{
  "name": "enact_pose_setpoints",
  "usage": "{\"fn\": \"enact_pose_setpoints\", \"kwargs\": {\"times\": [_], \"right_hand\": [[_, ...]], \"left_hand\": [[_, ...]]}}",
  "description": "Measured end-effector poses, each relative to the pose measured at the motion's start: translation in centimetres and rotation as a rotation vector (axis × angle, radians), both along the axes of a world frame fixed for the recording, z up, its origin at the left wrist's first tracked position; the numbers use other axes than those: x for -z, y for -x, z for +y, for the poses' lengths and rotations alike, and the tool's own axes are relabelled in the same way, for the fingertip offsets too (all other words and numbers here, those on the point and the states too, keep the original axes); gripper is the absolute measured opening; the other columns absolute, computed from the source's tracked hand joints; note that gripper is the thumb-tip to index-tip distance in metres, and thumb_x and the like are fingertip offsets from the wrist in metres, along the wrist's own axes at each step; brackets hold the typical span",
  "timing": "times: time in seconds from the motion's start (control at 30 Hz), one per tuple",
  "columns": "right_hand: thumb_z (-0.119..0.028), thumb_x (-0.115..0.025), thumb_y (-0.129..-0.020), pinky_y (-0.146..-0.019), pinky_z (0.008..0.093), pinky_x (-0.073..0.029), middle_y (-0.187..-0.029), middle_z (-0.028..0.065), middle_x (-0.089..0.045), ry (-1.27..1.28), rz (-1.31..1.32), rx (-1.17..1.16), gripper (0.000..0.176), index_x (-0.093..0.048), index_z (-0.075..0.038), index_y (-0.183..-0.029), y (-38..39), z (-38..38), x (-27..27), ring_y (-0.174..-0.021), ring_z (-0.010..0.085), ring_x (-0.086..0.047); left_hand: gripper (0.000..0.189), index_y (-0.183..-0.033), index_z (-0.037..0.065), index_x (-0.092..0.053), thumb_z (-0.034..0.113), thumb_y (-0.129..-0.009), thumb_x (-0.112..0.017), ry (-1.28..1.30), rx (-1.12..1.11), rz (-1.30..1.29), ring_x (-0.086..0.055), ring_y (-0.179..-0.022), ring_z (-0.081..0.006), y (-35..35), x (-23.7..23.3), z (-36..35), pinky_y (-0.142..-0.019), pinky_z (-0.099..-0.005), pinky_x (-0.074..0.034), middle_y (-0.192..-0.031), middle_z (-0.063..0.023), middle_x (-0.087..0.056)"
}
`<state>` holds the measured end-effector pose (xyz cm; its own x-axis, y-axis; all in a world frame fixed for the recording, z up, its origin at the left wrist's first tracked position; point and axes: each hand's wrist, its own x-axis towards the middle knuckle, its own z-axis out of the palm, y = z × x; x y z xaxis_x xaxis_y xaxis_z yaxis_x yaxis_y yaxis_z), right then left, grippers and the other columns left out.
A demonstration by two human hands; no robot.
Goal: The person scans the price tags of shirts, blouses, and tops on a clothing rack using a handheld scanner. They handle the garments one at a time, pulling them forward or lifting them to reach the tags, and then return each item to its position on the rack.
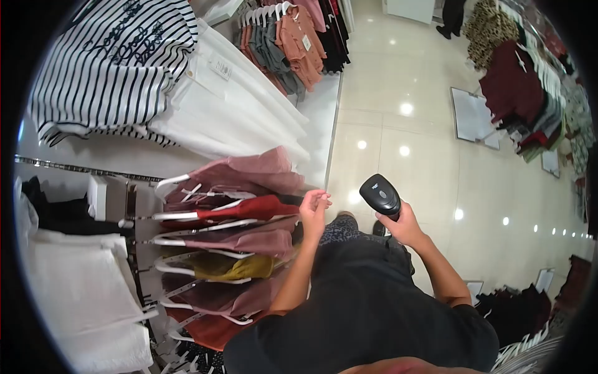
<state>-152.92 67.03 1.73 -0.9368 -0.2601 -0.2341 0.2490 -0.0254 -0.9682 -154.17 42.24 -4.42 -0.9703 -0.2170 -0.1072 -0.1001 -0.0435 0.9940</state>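
Note:
My right hand [403, 225] is wrapped round the handle of a black barcode scanner [379, 194], its head tilted up and away from me over the floor. My left hand [314, 210] is raised beside the hanging clothes, fingers loosely bent and a little apart, with nothing visible in it. Closest to that hand are the ends of a red garment [261, 209] and a dusty-pink garment [255, 169] on white hangers. Below them on the same rack hang more pink pieces and a mustard one [249, 267].
A striped top [118, 68] and a white skirt [237, 103] hang at upper left, with white trousers [84, 280] lower down. Small coral garments [300, 47] hang farther along. Across the shiny tiled floor [411, 143] stand more clothes racks, including a maroon garment [514, 81]. A person's dark shoe [443, 31] shows at the top.

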Motion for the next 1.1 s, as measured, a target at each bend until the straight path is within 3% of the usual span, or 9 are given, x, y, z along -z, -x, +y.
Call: {"fn": "enact_pose_setpoints", "kwargs": {"times": [0.37, 0.43, 0.47, 0.77, 0.83, 0.93, 1.0, 1.03, 1.1], "right_hand": [[-0.006, -0.064, -0.086, -0.085, 0.0290, -0.046, -0.104, 0.0064, -0.065, -0.189, -0.035, -0.088, 0.035, -0.055, 0.001, -0.120, 21.7, -4.0, 1.4, -0.094, 0.0122, -0.056], [-0.008, -0.068, -0.085, -0.062, 0.0234, -0.041, -0.079, -0.0042, -0.054, -0.157, 0.023, -0.067, 0.021, -0.058, -0.001, -0.102, 25.4, -5.5, 0.0, -0.070, 0.0048, -0.047], [-0.008, -0.068, -0.085, -0.064, 0.0252, -0.043, -0.081, -0.0019, -0.057, -0.115, -0.012, -0.097, 0.020, -0.058, -0.001, -0.102, 27.4, -5.9, -0.9, -0.072, 0.0059, -0.050], [-0.006, -0.066, -0.084, -0.070, 0.0269, -0.047, -0.083, 0.0014, -0.060, -0.174, 0.028, -0.017, 0.016, -0.059, -0.001, -0.098, 40.7, -3.9, -0.7, -0.075, 0.0087, -0.055], [-0.007, -0.066, -0.085, -0.071, 0.0272, -0.047, -0.084, 0.0020, -0.061, -0.137, -0.025, 0.010, 0.016, -0.060, -0.001, -0.098, 43.5, -2.9, 0.7, -0.077, 0.0090, -0.055], [-0.009, -0.066, -0.085, -0.077, 0.0298, -0.046, -0.091, 0.0057, -0.062, -0.202, 0.019, 0.006, 0.027, -0.058, -0.001, -0.109, 47.8, 0.1, 4.2, -0.081, 0.0146, -0.056], [-0.010, -0.068, -0.084, -0.082, 0.0316, -0.046, -0.092, 0.0096, -0.063, -0.283, 0.064, -0.055, 0.033, -0.057, 0.001, -0.113, 51.4, 2.0, 5.3, -0.084, 0.0211, -0.059], [-0.009, -0.068, -0.083, -0.082, 0.0311, -0.046, -0.093, 0.0104, -0.064, -0.062, 0.043, -0.017, 0.033, -0.057, 0.001, -0.113, 53.7, 2.3, 4.3, -0.087, 0.0212, -0.060], [-0.009, -0.067, -0.084, -0.081, 0.0305, -0.047, -0.094, 0.0114, -0.066, -0.130, 0.186, -0.144, 0.033, -0.057, 0.001, -0.114, 58.0, 4.1, 4.6, -0.086, 0.0187, -0.061]], "left_hand": [[0.013, -0.102, 0.000, -0.058, 0.008, -0.093, -0.056, -0.190, -0.109, 0.020, -0.060, -0.075, -0.0126, 24.6, 6.8, -2.4, -0.067, -0.0247, -0.047, -0.091, -0.0087, -0.065], [0.014, -0.104, 0.000, -0.058, 0.010, -0.094, -0.055, -0.177, -0.096, 0.057, -0.061, -0.076, -0.0134, 29.4, 6.4, -2.9, -0.068, -0.0255, -0.048, -0.092, -0.0085, -0.065], [0.014, -0.104, 0.000, -0.058, 0.010, -0.094, -0.055, -0.184, -0.102, 0.049, -0.061, -0.076, -0.0134, 31.7, 6.1, -3.1, -0.068, -0.0255, -0.048, -0.092, -0.0085, -0.065], [0.031, -0.122, 0.001, -0.057, 0.014, -0.094, -0.055, -0.045, 0.042, -0.017, -0.063, -0.092, -0.0178, 51.9, 4.3, -3.4, -0.075, -0.0283, -0.049, -0.111, -0.0098, -0.064], [0.033, -0.124, 0.001, -0.059, 0.012, -0.093, -0.055, -0.071, 0.056, -0.088, -0.063, -0.098, -0.0190, 55.9, 6.6, -3.3, -0.074, -0.0277, -0.051, -0.129, -0.0129, -0.055], [0.030, -0.117, 0.001, -0.064, 0.006, -0.088, -0.057, -0.004, 0.000, -0.152, -0.063, -0.093, -0.0148, 61.4, 11.4, -3.4, -0.071, -0.0291, -0.053, -0.108, -0.0069, -0.063], [0.030, -0.116, 0.000, -0.064, 0.004, -0.087, -0.056, -0.046, 0.029, -0.048, -0.062, -0.088, -0.0143, 64.2, 11.1, -2.6, -0.068, -0.0281, -0.052, -0.103, -0.0066, -0.063], [0.030, -0.116, 0.000, -0.064, 0.004, -0.087, -0.056, -0.049, 0.032, -0.060, -0.062, -0.088, -0.0143, 66.0, 11.6, -2.3, -0.068, -0.0281, -0.052, -0.103, -0.0066, -0.063], [0.029, -0.114, -0.001, -0.065, 0.002, -0.086, -0.056, 0.169, -0.076, -0.092, -0.062, -0.083, -0.0155, 68.6, 12.7, -3.0, -0.066, -0.0266, -0.052, -0.101, -0.0073, -0.062]]}}
